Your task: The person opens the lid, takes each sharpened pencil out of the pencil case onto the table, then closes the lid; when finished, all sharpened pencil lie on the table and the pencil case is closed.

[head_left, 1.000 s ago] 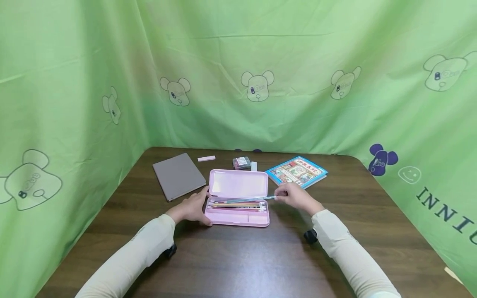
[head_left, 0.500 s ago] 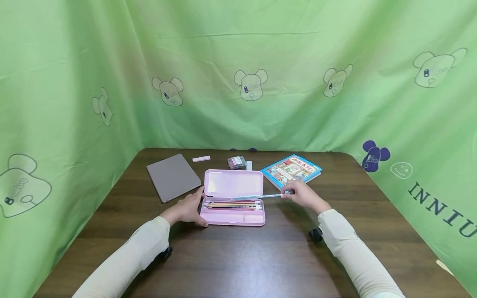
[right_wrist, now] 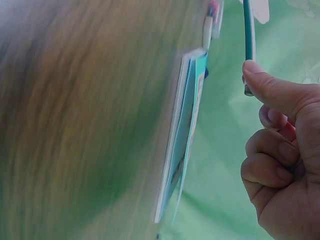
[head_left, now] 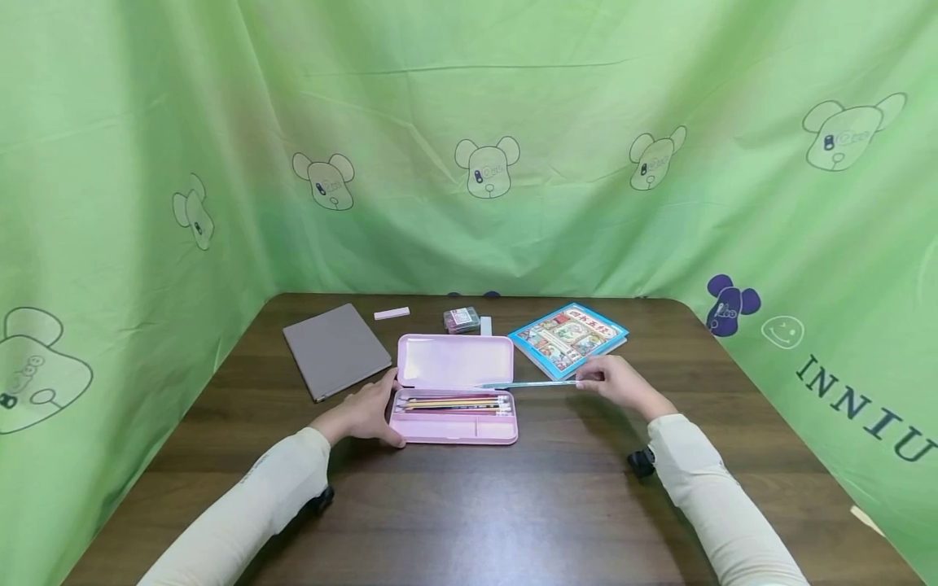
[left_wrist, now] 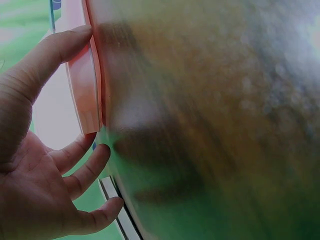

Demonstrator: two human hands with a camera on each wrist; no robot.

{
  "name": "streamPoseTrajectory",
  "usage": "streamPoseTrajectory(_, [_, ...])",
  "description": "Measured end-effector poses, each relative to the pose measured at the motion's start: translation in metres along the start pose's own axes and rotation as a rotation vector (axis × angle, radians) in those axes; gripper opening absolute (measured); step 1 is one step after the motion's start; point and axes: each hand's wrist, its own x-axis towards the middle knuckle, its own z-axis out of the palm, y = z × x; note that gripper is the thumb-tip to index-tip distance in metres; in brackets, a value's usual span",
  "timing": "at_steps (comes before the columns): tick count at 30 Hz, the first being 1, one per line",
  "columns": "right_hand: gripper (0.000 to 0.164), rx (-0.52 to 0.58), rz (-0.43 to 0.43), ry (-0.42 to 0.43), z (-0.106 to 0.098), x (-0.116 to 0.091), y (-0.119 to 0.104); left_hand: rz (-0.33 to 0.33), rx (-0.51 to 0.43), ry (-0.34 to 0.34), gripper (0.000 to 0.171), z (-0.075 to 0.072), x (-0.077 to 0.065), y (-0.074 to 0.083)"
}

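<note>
A pink pencil case (head_left: 438, 427) lies on the table with its lid up, several pencils (head_left: 454, 404) in its rear compartment. My left hand (head_left: 357, 413) holds the case's left end, thumb at the front corner and fingers reaching behind; in the left wrist view the thumb (left_wrist: 60, 47) presses on its edge. With thumb and forefinger, my right hand (head_left: 621, 385) pinches one end of a blue-green pencil (head_left: 541, 384). Its far end reaches over the right side of the case, near the hinge. The right wrist view shows the pencil (right_wrist: 249, 32) between the fingertips, other fingers curled.
Left of the case lies a grey notebook (head_left: 337, 352). Behind are a pink strip-shaped object (head_left: 392, 313), a small clear box (head_left: 462, 320) and a whitish block (head_left: 486, 325). A blue-edged picture book (head_left: 567, 338) lies back right. Green cloth (head_left: 484, 244) hangs behind the table.
My right hand has moved right, drawing the pencil most of the way out past the case's right side. The left hand stays on the case. The head view has shifted slightly.
</note>
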Motion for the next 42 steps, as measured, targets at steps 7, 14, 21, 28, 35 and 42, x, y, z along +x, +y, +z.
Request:
streamPoseTrajectory(7, [0.005, 0.000, 0.001, 0.014, -0.007, -0.010, 0.013, -0.002, -0.004, 0.000, 0.117, 0.001, 0.000, 0.000])
streamPoseTrajectory(14, [0.005, 0.011, 0.054, 0.003, -0.016, -0.021, 0.026, 0.003, -0.007, 0.002, 0.118, 0.001, 0.001, -0.001])
streamPoseTrajectory(21, [0.005, 0.045, 0.049, -0.018, -0.018, -0.029, 0.036, -0.003, -0.001, -0.004, 0.117, 0.001, 0.002, -0.002])
streamPoseTrajectory(28, [0.005, 0.054, 0.062, -0.026, -0.021, -0.031, 0.044, -0.005, 0.005, -0.014, 0.117, 0.000, 0.002, -0.001])
streamPoseTrajectory(35, [0.005, 0.025, 0.157, -0.091, -0.023, -0.027, 0.053, -0.003, -0.005, -0.015, 0.117, -0.001, 0.002, 0.000])
streamPoseTrajectory(42, [0.007, -0.064, 0.275, -0.141, -0.026, -0.026, 0.054, 0.032, -0.005, -0.008, 0.114, -0.004, -0.002, 0.002])
